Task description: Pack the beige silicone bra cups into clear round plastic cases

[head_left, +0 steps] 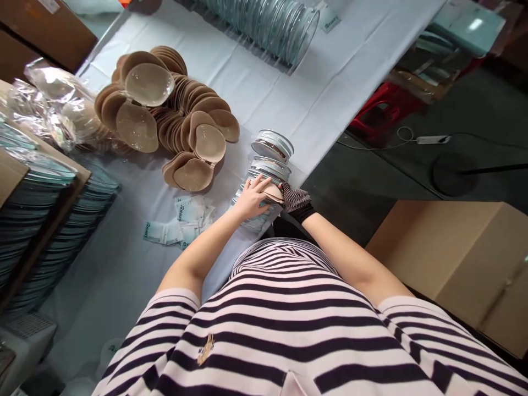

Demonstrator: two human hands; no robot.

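- While the left hand (249, 197) lies flat with fingers spread on a leaning stack of clear round cases (266, 175), it presses on the stack rather than closing around it.
- At the stack's near end the right hand (293, 199), in a dark patterned glove, touches the same cases; whether its fingers grip them cannot be told.
- That stack rests on its side near the edge of a table (322, 104) covered with a pale cloth, just ahead of the person's striped shirt (284, 319).
- Small printed packets (181, 223) lie scattered just left of the stack.
- Beyond them sits a heap of beige cups (173, 110), some turned hollow side up.
- A longer row of clear cases (268, 25) stands at the far end of the table.
- Crinkled plastic bags (53, 104) lie at the left, and a cardboard box (466, 258) stands on the floor at the right.
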